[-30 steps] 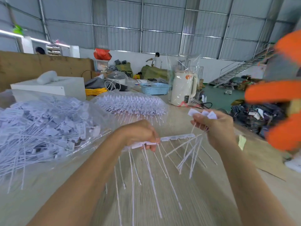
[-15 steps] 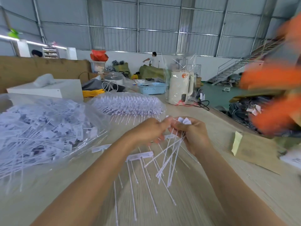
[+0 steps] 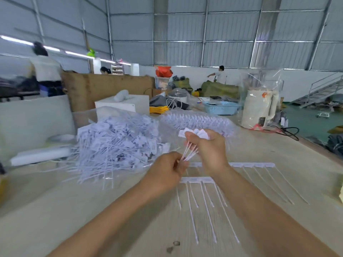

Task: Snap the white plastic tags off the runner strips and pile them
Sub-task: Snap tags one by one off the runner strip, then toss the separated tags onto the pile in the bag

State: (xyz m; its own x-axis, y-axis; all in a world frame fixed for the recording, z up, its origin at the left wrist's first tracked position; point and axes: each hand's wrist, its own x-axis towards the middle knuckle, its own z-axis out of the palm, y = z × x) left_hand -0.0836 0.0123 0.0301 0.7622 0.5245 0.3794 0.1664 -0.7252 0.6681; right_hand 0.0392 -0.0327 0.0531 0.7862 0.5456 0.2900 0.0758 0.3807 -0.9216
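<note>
The tags (image 3: 194, 133) and runner strips (image 3: 196, 180) look like matt white plastic. The table (image 3: 92, 210) is pale, smooth wood; the bag (image 3: 196, 121) is glossy clear film.

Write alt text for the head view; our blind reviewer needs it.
Both hands hold one small bunch of white tags: the right hand grips the heads, the left hand pinches the tails. A big tag pile lies left; runner strips lie on the table.

2 bare forearms; left hand (image 3: 167, 173) and right hand (image 3: 209, 149) ungloved.
</note>
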